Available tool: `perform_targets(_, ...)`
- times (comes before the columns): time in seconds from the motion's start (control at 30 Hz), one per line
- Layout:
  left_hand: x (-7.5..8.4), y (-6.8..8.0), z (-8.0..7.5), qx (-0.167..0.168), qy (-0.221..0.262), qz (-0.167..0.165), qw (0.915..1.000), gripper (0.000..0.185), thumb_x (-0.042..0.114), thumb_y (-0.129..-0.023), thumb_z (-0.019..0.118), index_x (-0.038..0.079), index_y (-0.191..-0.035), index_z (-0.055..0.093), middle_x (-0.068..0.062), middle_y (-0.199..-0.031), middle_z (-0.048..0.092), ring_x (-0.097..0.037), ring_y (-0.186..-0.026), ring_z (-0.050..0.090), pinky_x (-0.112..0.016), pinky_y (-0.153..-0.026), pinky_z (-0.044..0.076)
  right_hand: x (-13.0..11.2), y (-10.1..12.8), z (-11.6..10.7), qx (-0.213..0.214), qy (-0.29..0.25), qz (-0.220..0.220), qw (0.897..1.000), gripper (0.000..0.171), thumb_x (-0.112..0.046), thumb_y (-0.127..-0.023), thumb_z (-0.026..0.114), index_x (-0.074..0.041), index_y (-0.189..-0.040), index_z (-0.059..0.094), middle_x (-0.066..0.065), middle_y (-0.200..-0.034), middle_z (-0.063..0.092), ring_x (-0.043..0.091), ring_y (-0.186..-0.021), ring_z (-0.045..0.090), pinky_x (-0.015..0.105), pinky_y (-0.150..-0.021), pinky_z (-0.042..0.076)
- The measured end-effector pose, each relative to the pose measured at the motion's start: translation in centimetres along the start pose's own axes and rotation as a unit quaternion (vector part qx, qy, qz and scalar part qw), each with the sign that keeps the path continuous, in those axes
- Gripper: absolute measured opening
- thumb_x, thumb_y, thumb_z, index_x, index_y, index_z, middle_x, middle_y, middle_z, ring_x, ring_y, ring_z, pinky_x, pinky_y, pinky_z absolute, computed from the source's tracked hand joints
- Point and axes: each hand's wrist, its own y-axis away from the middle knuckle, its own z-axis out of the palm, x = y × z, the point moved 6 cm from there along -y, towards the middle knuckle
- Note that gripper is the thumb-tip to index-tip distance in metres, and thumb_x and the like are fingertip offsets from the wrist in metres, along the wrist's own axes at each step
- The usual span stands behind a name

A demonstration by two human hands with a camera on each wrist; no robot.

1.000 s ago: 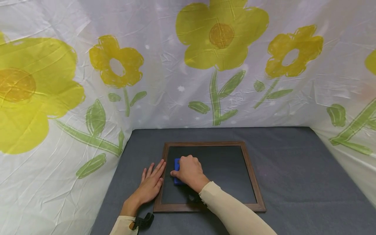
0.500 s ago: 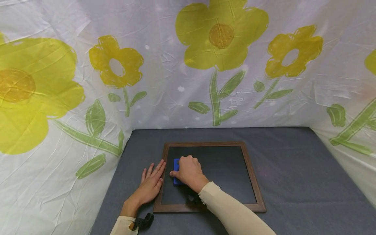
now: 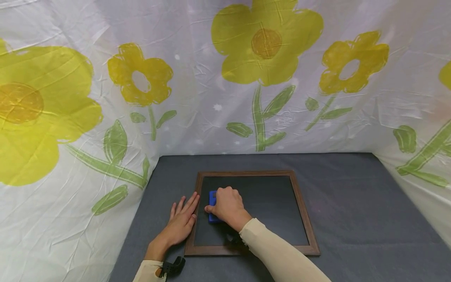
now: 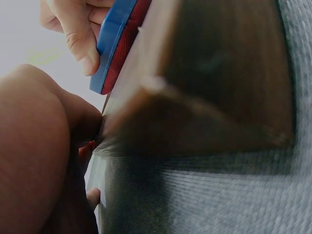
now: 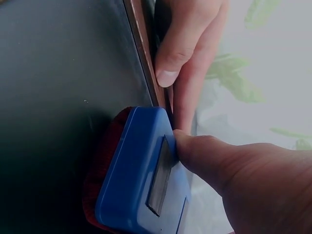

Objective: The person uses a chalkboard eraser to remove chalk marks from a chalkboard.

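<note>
A dark chalkboard in a brown wooden frame (image 3: 304, 219) lies flat on the grey cloth. My right hand (image 3: 227, 205) grips a blue eraser (image 3: 212, 197) with a red felt underside and holds it on the board's left part, close to the frame. In the right wrist view the eraser (image 5: 141, 170) sits under my thumb, beside the frame's left bar (image 5: 144, 58). My left hand (image 3: 181, 221) lies flat on the cloth with straight fingers against the frame's left edge. The left wrist view shows the frame corner (image 4: 161, 97) and the eraser (image 4: 114, 39) up close.
A grey cloth (image 3: 352, 203) covers the table. White sheets with yellow flowers (image 3: 264, 43) hang at the back and on both sides, closing in the area. A small black clip (image 3: 172, 266) sits at my left wrist.
</note>
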Motion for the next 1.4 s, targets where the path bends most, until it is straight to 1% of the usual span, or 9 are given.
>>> perform_targets(0.4,0.2,0.0,0.1,0.005,0.0,0.005,1.0,0.064,0.017,-0.116,0.048,0.018,-0.176,0.027,-0.002,-0.185,0.018,-0.049,-0.169,0.009,-0.074,-0.128,-0.004,1.0,0.2,0.0,-0.021,-0.026,0.023,0.999,0.07,-0.061,-0.086,0.089,-0.002,-0.122,0.08,0.013,-0.095,0.077,0.027,-0.076,0.074,0.039,-0.065,0.065)
perform_targets(0.57,0.1,-0.1,0.2,0.006,-0.004,0.008,0.9999,0.063,0.017,-0.116,0.047,0.017,-0.176,0.027,-0.003,-0.185,0.019,-0.05,-0.169,0.01,-0.075,-0.128,-0.004,1.7,0.5,-0.4,-0.023,-0.031,0.034,0.999,0.071,-0.061,-0.085,0.09,-0.001,-0.121,0.08,0.014,-0.097,0.076,0.028,-0.077,0.074,0.041,-0.065,0.065)
perform_targets(0.7,0.3,-0.1,0.1,0.009,-0.005,0.01,0.9999,0.064,0.017,-0.116,0.048,0.016,-0.176,0.027,-0.003,-0.185,0.019,-0.051,-0.168,0.01,-0.075,-0.127,-0.004,2.5,0.7,-0.7,-0.018,-0.038,0.042,0.998,0.07,-0.06,-0.084,0.091,-0.001,-0.12,0.079,0.014,-0.094,0.075,0.027,-0.074,0.073,0.041,-0.064,0.064)
perform_targets(0.8,0.7,0.1,-0.2,0.023,0.012,0.027,0.9993,0.063,0.016,-0.115,0.049,0.014,-0.175,0.03,-0.006,-0.184,0.023,-0.056,-0.166,0.012,-0.078,-0.125,-0.003,3.2,1.0,-1.0,-0.015,-0.039,0.048,0.998,0.07,-0.059,-0.084,0.091,-0.001,-0.12,0.078,0.014,-0.094,0.074,0.025,-0.072,0.072,0.041,-0.064,0.064)
perform_targets(0.93,1.2,0.4,-0.5,0.045,0.041,0.061,0.9963,0.062,0.018,-0.115,0.049,0.013,-0.174,0.033,-0.009,-0.183,0.026,-0.063,-0.161,0.013,-0.082,-0.12,-0.003,4.4,1.4,-1.4,-0.017,-0.041,0.061,0.997,0.07,-0.059,-0.084,0.091,-0.001,-0.12,0.077,0.013,-0.093,0.073,0.024,-0.071,0.069,0.04,-0.063,0.063)
perform_targets(1.03,1.1,0.5,-0.4,0.05,0.043,0.076,0.995,0.061,0.022,-0.117,0.045,0.014,-0.175,0.03,-0.006,-0.184,0.023,-0.061,-0.162,0.012,-0.082,-0.12,-0.005,5.3,1.7,-1.7,-0.018,-0.046,0.071,0.996,0.068,-0.058,-0.084,0.091,-0.001,-0.118,0.077,0.013,-0.091,0.071,0.023,-0.069,0.066,0.039,-0.061,0.061)
perform_targets(1.13,1.0,0.5,-0.4,0.049,0.044,0.077,0.9949,0.061,0.021,-0.116,0.046,0.015,-0.175,0.03,-0.006,-0.184,0.023,-0.061,-0.162,0.011,-0.083,-0.12,-0.005,6.3,1.9,-1.9,-0.018,-0.05,0.077,0.996,0.067,-0.057,-0.084,0.092,-0.001,-0.118,0.077,0.012,-0.09,0.07,0.023,-0.069,0.065,0.039,-0.061,0.061)
perform_targets(1.17,0.9,0.5,-0.4,0.048,0.038,0.074,0.9954,0.061,0.021,-0.116,0.046,0.015,-0.175,0.03,-0.006,-0.184,0.023,-0.061,-0.163,0.012,-0.082,-0.12,-0.004,6.6,1.9,-2.0,-0.017,-0.051,0.079,0.995,0.067,-0.057,-0.084,0.092,-0.001,-0.117,0.077,0.012,-0.089,0.07,0.023,-0.068,0.065,0.039,-0.061,0.06)
perform_targets(1.4,0.2,0.1,0.0,0.027,0.004,0.035,0.999,0.064,0.014,-0.114,0.049,0.015,-0.175,0.03,-0.007,-0.184,0.023,-0.056,-0.165,0.013,-0.078,-0.124,-0.001,8.5,2.2,-2.6,-0.008,-0.048,0.083,0.995,0.066,-0.058,-0.083,0.092,-0.001,-0.113,0.077,0.01,-0.086,0.07,0.023,-0.067,0.065,0.039,-0.06,0.06)
